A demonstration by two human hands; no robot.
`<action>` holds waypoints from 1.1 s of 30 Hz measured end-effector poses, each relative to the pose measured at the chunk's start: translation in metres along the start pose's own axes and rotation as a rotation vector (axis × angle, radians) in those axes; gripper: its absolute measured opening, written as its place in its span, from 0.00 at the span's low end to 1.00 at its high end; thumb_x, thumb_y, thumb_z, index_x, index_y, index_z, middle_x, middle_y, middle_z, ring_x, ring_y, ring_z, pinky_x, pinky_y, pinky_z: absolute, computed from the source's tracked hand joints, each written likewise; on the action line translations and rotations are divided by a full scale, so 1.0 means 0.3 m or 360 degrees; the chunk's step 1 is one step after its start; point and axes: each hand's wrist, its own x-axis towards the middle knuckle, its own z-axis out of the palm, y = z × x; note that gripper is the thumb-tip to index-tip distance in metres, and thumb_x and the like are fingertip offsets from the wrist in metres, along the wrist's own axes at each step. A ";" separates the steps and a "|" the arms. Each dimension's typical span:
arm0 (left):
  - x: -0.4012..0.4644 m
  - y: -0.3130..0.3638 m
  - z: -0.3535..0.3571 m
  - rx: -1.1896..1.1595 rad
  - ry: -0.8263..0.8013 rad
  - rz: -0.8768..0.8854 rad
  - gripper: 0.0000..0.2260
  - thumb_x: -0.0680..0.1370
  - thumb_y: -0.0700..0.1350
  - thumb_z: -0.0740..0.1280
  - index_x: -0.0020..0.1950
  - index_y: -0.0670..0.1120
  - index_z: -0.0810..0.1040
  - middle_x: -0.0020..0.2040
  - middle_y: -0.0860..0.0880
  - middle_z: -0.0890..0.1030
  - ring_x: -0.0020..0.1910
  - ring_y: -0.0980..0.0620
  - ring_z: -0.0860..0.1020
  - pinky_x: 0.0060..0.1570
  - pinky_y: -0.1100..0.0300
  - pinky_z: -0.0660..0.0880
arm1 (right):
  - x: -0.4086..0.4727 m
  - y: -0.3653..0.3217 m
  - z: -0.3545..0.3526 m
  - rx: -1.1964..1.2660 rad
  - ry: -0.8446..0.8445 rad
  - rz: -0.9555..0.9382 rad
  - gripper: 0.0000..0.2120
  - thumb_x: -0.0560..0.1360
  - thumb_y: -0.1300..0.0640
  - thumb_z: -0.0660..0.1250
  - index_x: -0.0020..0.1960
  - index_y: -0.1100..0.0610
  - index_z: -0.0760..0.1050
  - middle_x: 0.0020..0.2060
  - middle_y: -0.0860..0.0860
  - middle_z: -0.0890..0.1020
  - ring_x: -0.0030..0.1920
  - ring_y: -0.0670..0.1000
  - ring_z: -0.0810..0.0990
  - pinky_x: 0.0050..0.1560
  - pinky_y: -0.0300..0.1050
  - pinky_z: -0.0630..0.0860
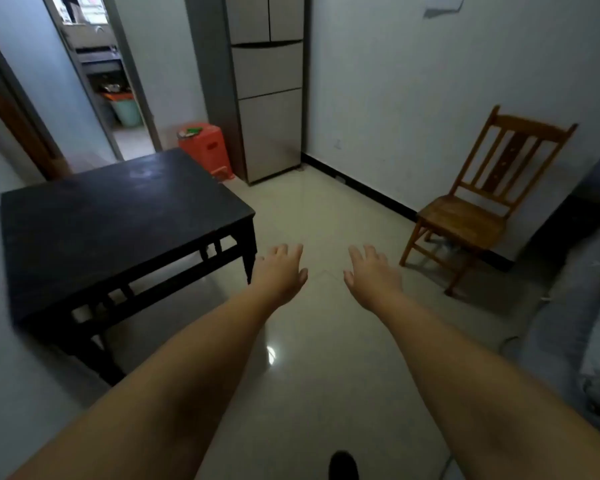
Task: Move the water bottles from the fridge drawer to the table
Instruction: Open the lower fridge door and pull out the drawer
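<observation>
A tall grey fridge [269, 98] stands against the far wall with all its doors and drawers closed, so no water bottles show. A dark wooden table [118, 216] fills the left side, its top bare. Both my arms stretch forward over the shiny tiled floor. My left hand [281, 275] hovers palm down just right of the table's near corner, fingers spread and holding nothing. My right hand [371, 275] hangs beside it, also spread and holding nothing. The fridge is well beyond both hands.
A red plastic stool [205, 148] sits between table and fridge. A wooden chair [478, 209] stands by the right wall. A grey sofa [575, 323] lines the right edge. An open doorway [118, 98] at back left leads into another room.
</observation>
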 end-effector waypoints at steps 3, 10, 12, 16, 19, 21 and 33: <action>0.156 0.012 0.010 0.0006 -0.0005 -0.0016 0.24 0.81 0.54 0.56 0.75 0.47 0.60 0.71 0.43 0.68 0.70 0.42 0.67 0.63 0.47 0.68 | 0.140 0.073 -0.004 0.0025 0.0008 0.0010 0.26 0.82 0.47 0.51 0.78 0.53 0.51 0.76 0.57 0.56 0.70 0.59 0.63 0.60 0.55 0.71; 0.506 0.020 -0.042 0.0008 -0.0002 -0.0169 0.22 0.81 0.53 0.56 0.73 0.46 0.61 0.70 0.42 0.68 0.69 0.41 0.67 0.62 0.47 0.68 | 0.484 0.258 -0.061 -0.0036 0.0009 -0.0004 0.26 0.82 0.47 0.51 0.77 0.53 0.52 0.75 0.57 0.56 0.69 0.59 0.65 0.59 0.55 0.72; 0.667 0.063 -0.055 -0.0016 0.0027 -0.0213 0.22 0.81 0.53 0.56 0.73 0.46 0.61 0.70 0.42 0.69 0.68 0.41 0.68 0.61 0.47 0.69 | 0.650 0.333 -0.101 -0.0064 0.0004 -0.0047 0.26 0.82 0.48 0.51 0.77 0.53 0.53 0.74 0.57 0.58 0.68 0.59 0.66 0.58 0.55 0.72; 0.887 0.114 -0.075 -0.0068 0.0033 -0.0208 0.24 0.81 0.53 0.56 0.75 0.47 0.60 0.71 0.41 0.68 0.68 0.41 0.68 0.63 0.46 0.68 | 0.879 0.393 -0.154 -0.0045 0.0018 -0.0127 0.26 0.82 0.48 0.52 0.77 0.53 0.53 0.74 0.58 0.58 0.69 0.60 0.65 0.59 0.55 0.72; 1.017 0.129 -0.061 -0.0074 0.0004 -0.0207 0.24 0.81 0.53 0.56 0.75 0.47 0.60 0.71 0.41 0.67 0.68 0.41 0.68 0.64 0.45 0.68 | 1.015 0.416 -0.141 -0.0046 -0.0002 -0.0154 0.25 0.82 0.48 0.52 0.77 0.53 0.53 0.73 0.57 0.59 0.68 0.59 0.66 0.58 0.55 0.73; 1.147 0.113 -0.052 -0.0070 -0.0007 -0.0251 0.23 0.81 0.53 0.56 0.74 0.46 0.61 0.70 0.41 0.68 0.68 0.41 0.68 0.64 0.45 0.69 | 1.154 0.432 -0.134 -0.0063 -0.0029 -0.0174 0.25 0.82 0.48 0.52 0.77 0.53 0.53 0.74 0.57 0.58 0.68 0.59 0.66 0.59 0.54 0.72; 1.961 -0.111 -0.074 0.0077 0.0006 -0.0220 0.23 0.81 0.53 0.56 0.74 0.46 0.62 0.71 0.42 0.67 0.69 0.42 0.67 0.64 0.47 0.67 | 1.982 0.420 -0.176 -0.0011 0.0010 -0.0177 0.25 0.82 0.50 0.53 0.76 0.54 0.55 0.73 0.58 0.60 0.69 0.60 0.65 0.60 0.55 0.71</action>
